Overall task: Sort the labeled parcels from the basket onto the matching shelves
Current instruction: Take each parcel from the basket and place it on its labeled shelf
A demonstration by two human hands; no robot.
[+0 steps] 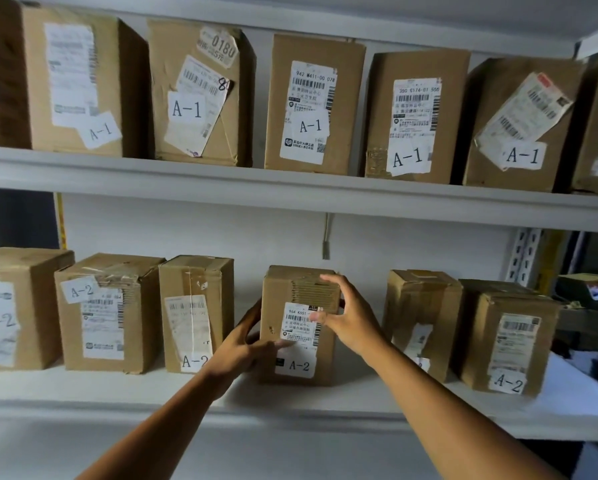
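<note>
The scene is dim and warm-toned, with soft, even light falling on the front faces of the cardboard parcels. The white A-1 shelf (pixel 290 192) casts shade over the back wall of the bay below it. Narrow dark gaps separate the upper boxes. The corners darken toward the far left and lower right. Wide-angle distortion bows the shelf edges and tilts the outer boxes outward. The leftmost A-2 parcel (pixel 13 306) is smeared, its label unreadable, and the hands, the right hand (pixel 346 313) especially, show slight motion blur. Central labels are sharp enough to read. No glare appears.
</note>
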